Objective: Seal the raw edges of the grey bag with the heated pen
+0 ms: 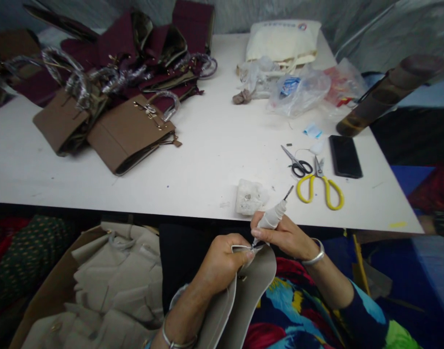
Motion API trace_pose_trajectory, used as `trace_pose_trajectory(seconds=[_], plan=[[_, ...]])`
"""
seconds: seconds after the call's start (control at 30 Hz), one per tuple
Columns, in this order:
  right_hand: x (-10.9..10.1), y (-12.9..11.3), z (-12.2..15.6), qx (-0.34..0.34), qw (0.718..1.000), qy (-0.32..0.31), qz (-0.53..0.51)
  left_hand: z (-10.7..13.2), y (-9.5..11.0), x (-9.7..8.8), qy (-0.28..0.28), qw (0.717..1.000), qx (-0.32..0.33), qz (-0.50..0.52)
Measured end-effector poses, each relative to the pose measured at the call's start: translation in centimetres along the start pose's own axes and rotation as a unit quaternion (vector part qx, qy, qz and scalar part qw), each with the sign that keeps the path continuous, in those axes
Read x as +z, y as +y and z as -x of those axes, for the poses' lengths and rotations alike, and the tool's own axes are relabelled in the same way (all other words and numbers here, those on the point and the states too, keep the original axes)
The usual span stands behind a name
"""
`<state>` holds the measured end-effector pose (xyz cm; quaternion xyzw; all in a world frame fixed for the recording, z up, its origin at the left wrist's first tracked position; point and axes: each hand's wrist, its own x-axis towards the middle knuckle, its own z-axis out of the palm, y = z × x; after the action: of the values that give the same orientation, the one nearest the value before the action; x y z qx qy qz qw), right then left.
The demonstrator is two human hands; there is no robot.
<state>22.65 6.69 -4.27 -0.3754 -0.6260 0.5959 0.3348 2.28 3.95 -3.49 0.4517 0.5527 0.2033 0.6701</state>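
My left hand (pixel 225 261) is closed on the upper edge of a light grey bag (pixel 251 295), pinching it between thumb and fingers. The bag hangs open below, over my lap. In my right hand (pixel 285 236) is a hand tool wrapped in white (pixel 272 216), with a thin dark metal tip sticking up and out. Its lower end meets the bag's edge right beside my left thumb. The exact contact point is too small to make out. A whitish block (pixel 249 198) lies on the table just beyond my right hand.
On the white table (pixel 207 160) are yellow-handled scissors (pixel 333 194), small black-handled scissors (pixel 300 167), a phone (pixel 345 156), a dark bottle (pixel 385 97) and plastic bags (pixel 302 89). Brown handbags (pixel 129 133) and maroon ones (pixel 116 41) pile up left. A carton (pixel 43 300) holds grey bags (pixel 123 276).
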Motion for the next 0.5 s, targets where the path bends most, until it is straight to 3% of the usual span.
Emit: trace_pose_trajectory(seconds=[0.1,0.2,0.3,0.37,0.5], plan=[[0.3,1.1,0.4,-0.009,0.997,0.056,-0.045,-0.1,0.0,-0.2,-0.005,1.000,-0.005,0.023],[0.7,2.1,0.8,-0.040,0.974,0.215,-0.053,-0.2,0.0,-0.8,0.012,0.998,-0.021,0.059],[0.9,2.0,0.8,-0.064,0.932,0.355,0.044,-0.2,-0.2,-1.4,0.056,0.992,-0.037,0.107],[1.1,1.5,0.8,-0.079,0.913,0.382,0.121,-0.3,-0.3,-1.7,0.088,0.986,-0.041,0.137],[1.5,1.1,0.8,-0.099,0.912,0.343,0.200,-0.4,-0.4,-2.1,0.112,0.977,-0.054,0.174]])
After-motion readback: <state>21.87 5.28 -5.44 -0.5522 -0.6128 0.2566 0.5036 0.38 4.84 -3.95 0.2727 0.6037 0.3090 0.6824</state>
